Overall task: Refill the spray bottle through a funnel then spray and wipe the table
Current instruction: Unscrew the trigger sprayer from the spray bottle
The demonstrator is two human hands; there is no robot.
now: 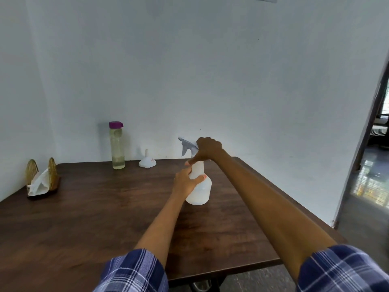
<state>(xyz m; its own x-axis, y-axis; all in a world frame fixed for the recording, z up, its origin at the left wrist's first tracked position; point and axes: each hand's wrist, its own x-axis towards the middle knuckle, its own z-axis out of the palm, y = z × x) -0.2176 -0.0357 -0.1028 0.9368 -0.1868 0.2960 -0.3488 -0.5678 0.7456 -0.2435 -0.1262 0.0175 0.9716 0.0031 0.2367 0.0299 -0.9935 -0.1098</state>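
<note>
Left hand [186,182] grips bottle [200,190] body, upright on bench [84,207]. Right hand [207,149] fingers curl around sprayer [187,145]. Funnel [147,161] far left.

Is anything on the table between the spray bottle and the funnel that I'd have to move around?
Nothing visible. The spray bottle stands upright, held by the left hand on its body and the right hand on its spray head. The funnel sits upside down behind and left of it, with only bare table between them.
</note>
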